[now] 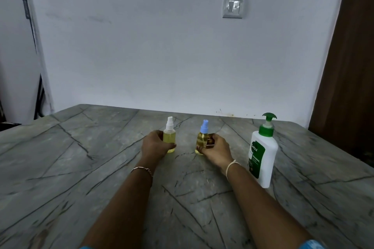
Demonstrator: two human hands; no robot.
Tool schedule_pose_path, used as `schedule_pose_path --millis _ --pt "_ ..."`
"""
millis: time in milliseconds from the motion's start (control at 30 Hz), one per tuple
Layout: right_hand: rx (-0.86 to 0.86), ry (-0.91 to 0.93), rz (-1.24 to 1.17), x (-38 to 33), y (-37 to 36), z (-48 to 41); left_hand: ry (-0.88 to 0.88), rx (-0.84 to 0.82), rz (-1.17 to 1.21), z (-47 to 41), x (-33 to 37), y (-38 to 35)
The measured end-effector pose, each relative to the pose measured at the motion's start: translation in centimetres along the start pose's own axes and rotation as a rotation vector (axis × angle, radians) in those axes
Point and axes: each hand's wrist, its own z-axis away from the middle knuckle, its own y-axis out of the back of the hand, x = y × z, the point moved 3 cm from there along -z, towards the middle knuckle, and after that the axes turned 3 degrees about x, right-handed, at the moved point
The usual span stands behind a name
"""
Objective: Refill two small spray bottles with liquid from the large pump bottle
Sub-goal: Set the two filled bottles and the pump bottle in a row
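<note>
marble bench [81, 157]: left grip [154, 143] wraps the white-top spray [169, 137], right grip [217, 148] wraps the blue-top spray [202, 139], likely steadying both upright, seemingly full.

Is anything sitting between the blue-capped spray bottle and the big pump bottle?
No object does. Only the right hand, gripping the blue-capped spray bottle, lies in the gap toward the pump bottle.
</note>
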Motion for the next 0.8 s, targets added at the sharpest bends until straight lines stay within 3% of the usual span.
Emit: schedule_pose_path --millis 800 --pt "0.097 -0.008 0.060 1.2 -0.8 -0.7 -0.037 0.050 0.073 -0.2 -0.9 -1.1"
